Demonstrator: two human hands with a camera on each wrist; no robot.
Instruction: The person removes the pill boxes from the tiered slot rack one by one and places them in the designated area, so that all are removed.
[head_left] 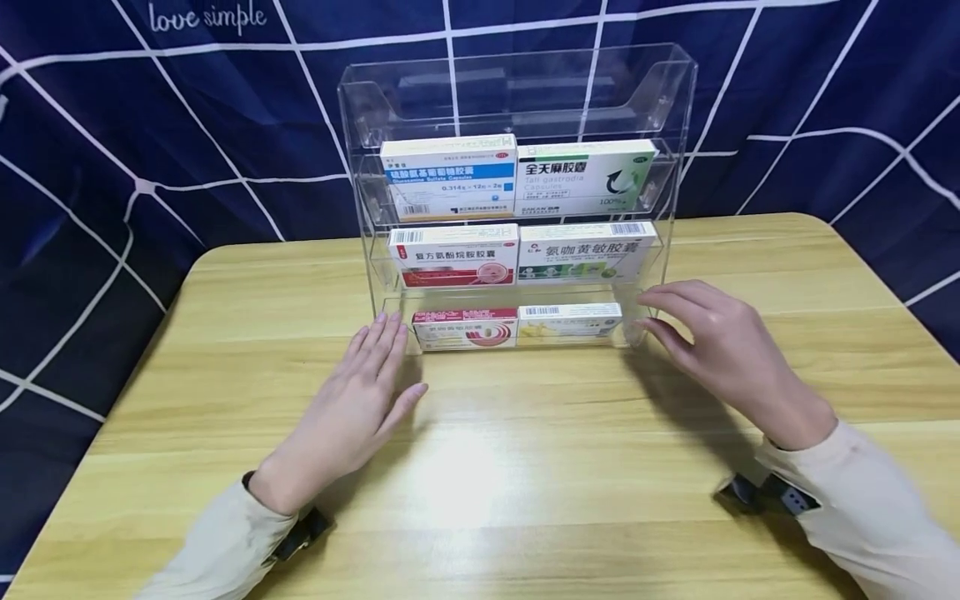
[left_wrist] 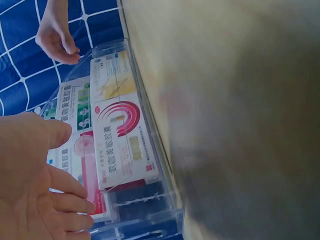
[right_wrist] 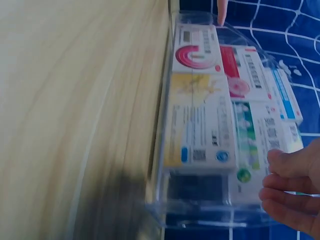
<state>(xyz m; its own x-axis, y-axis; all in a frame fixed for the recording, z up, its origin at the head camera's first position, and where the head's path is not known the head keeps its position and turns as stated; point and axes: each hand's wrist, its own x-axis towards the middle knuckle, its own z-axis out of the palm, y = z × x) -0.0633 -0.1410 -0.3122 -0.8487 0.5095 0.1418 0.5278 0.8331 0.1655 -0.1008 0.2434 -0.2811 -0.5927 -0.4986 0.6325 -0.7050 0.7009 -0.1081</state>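
Note:
A clear plastic tiered rack stands on the table with medicine boxes in pairs on three tiers. A blue-and-white box and a green-and-white box fill the upper pair. Below them sit a red-and-white box and a white-and-green box. The lowest tier carries a box with pink rings and a yellow-and-white box. My left hand, fingers straight, has its fingertips at the rack's lower left corner. Beside the lower right side is my right hand, fingers loosely bent and holding nothing.
The wood-grain table extends around the rack and toward me. Behind it hangs a dark blue cloth with white lines. Both sleeves are pale, with dark devices at the wrists. The rack's topmost tier holds no box.

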